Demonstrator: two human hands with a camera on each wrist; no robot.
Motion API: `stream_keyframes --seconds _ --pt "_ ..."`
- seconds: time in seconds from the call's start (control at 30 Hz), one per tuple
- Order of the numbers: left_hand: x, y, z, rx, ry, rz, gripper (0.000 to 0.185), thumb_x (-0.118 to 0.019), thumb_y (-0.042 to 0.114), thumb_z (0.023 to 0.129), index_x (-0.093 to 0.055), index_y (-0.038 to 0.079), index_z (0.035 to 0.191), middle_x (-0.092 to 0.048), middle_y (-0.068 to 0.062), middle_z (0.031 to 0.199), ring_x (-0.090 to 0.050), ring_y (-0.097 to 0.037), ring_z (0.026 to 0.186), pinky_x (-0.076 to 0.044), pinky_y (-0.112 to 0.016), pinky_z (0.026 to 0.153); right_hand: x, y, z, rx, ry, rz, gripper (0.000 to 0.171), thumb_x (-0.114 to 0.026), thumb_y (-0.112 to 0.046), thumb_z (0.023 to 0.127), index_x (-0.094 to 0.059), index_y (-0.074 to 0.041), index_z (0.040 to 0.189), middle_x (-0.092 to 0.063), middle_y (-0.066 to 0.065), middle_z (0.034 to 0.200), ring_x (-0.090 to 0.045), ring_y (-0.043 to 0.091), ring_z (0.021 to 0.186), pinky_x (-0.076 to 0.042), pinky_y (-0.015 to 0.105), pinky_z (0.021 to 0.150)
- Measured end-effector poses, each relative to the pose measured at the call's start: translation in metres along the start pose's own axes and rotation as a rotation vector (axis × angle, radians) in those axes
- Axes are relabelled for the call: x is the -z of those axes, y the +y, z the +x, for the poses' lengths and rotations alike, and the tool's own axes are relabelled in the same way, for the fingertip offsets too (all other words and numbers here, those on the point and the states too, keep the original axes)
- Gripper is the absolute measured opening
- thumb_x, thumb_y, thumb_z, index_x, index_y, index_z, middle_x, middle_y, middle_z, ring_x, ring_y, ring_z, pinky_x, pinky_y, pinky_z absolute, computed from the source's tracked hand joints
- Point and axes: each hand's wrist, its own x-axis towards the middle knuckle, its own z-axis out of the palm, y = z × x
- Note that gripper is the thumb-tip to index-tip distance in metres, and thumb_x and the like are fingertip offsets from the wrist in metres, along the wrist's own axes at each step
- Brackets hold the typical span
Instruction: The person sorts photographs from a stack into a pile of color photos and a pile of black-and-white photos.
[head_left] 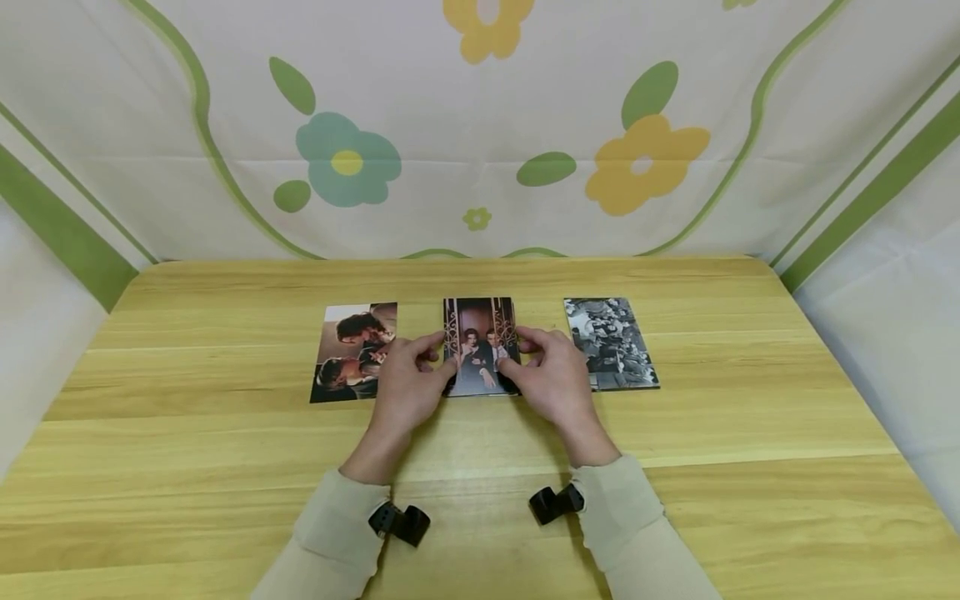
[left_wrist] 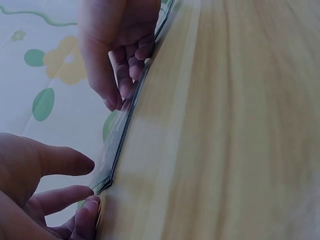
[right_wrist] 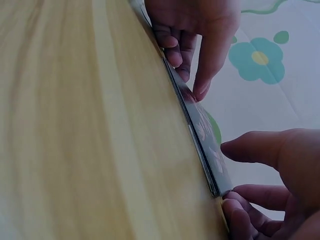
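A stack of photo cards [head_left: 476, 367] lies in the middle of the table, its top picture showing two people before an ornate dark gate. Several thin layers show along the near edge of the stack [right_wrist: 192, 130] in the right wrist view. My left hand [head_left: 411, 379] holds its left side, thumb over the top face and fingers along the edge. On the opposite side my right hand [head_left: 553, 375] grips it in the same way. Beside the left hand lies a brown-toned photo card [head_left: 345, 346], partly covered by it. A black-and-white photo card [head_left: 613, 342] lies beyond the right hand.
The light wooden table [head_left: 480, 475] reaches back to a white cloth [head_left: 465, 125] printed with flowers and leaves. More cloth hangs at both sides. A small black camera [head_left: 401, 523] sits on the left wrist, and another camera [head_left: 557, 504] on the right.
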Motion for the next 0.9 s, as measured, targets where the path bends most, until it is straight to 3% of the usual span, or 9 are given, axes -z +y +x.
stream_keyframes --seconds 0.3,0.6,0.9 --pt "0.0 0.0 0.0 0.025 0.009 -0.08 0.044 -0.071 0.007 0.1 -0.069 0.009 0.144 -0.066 -0.015 0.117 -0.057 -0.023 0.093 -0.045 -0.031 0.079 -0.001 -0.002 -0.001 0.009 0.013 0.029 0.062 -0.085 -0.023 0.089 -0.066 -0.01 0.147 -0.07 0.01 0.119 -0.065 0.021 0.089 -0.051 0.029 0.076" --pt "0.003 0.003 -0.002 0.047 -0.026 -0.087 0.048 -0.071 0.008 0.101 -0.065 0.012 0.149 -0.069 -0.013 0.115 -0.061 -0.024 0.098 -0.047 -0.032 0.08 0.0 -0.003 -0.002 0.036 0.015 0.051 0.059 -0.082 -0.017 0.091 -0.066 -0.008 0.147 -0.068 0.012 0.118 -0.065 0.021 0.09 -0.051 0.029 0.075" --pt "0.013 0.014 -0.002 0.085 -0.038 -0.219 0.051 -0.071 0.003 0.101 -0.064 0.015 0.15 -0.068 -0.014 0.125 -0.068 -0.026 0.109 -0.058 -0.028 0.085 0.009 -0.012 -0.006 0.01 0.021 0.148 0.055 -0.081 -0.02 0.095 -0.065 -0.014 0.148 -0.069 0.01 0.127 -0.066 0.02 0.094 -0.053 0.03 0.074"
